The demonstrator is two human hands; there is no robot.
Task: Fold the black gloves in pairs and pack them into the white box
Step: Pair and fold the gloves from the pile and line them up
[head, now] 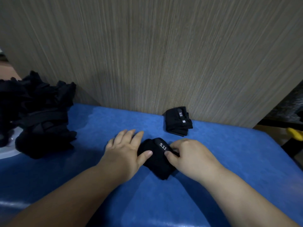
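Note:
A folded pair of black gloves point(157, 158) with a white "5.11" tag lies on the blue table point(213, 145) between my hands. My left hand point(125, 152) rests flat beside it, fingers spread, thumb pressing on the fabric. My right hand point(191, 155) pinches the pair's right edge near the tag. A second folded pair point(178, 121) sits farther back against the wooden wall. A heap of loose black gloves point(39, 115) lies at the left. No white box is in view.
A wood-grain panel point(164, 54) stands upright along the table's far edge. Something white point(8, 145) shows under the glove heap at the left edge. A yellow object point(295, 133) lies off the table at the right.

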